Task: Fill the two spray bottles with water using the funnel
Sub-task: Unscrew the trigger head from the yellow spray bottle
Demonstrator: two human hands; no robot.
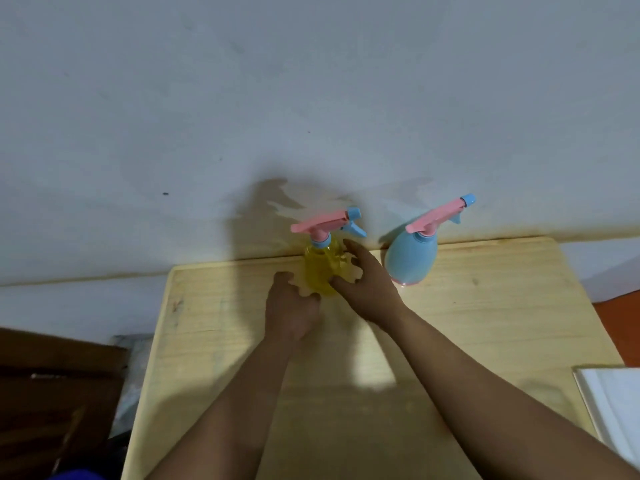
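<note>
A yellow see-through spray bottle (320, 268) with a pink trigger head and blue nozzle stands near the far edge of the wooden table (485, 306). My left hand (289, 311) rests against its lower left side, fingers curled toward the base. My right hand (367, 285) wraps its right side, fingers spread over the body. A blue spray bottle (410, 258) with the same pink head stands upright to the right, apart from both hands. No funnel is in view.
The table's far edge meets a pale wall (311, 98). A white flat object (613, 407) lies at the right edge. Dark brown furniture (52, 393) stands to the left of the table. An orange floor patch (620, 327) shows at the right.
</note>
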